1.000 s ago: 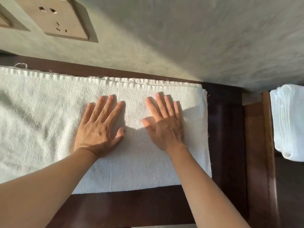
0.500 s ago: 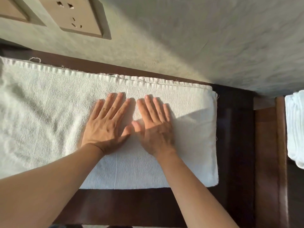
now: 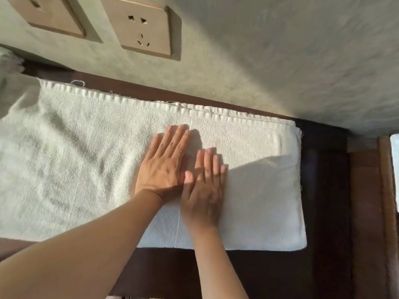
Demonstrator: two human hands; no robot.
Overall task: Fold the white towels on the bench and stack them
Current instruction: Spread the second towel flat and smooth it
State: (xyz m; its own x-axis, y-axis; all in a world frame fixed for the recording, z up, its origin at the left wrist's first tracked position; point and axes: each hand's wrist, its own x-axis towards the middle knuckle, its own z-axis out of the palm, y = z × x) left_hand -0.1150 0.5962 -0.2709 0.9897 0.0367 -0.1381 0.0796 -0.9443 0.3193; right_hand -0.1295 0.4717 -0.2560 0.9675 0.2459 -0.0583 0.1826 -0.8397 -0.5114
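Left hand (image 3: 160, 167) and right hand (image 3: 201, 190) flat on towel (image 3: 86, 160), fingers straight, pressed together, bench (image 3: 323, 190) beneath

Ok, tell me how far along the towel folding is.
Done: the towel on the bench looks doubled at its right end. In hand: left hand and right hand press flat on it. Left: further folds and stacking; another white towel shows at far right.
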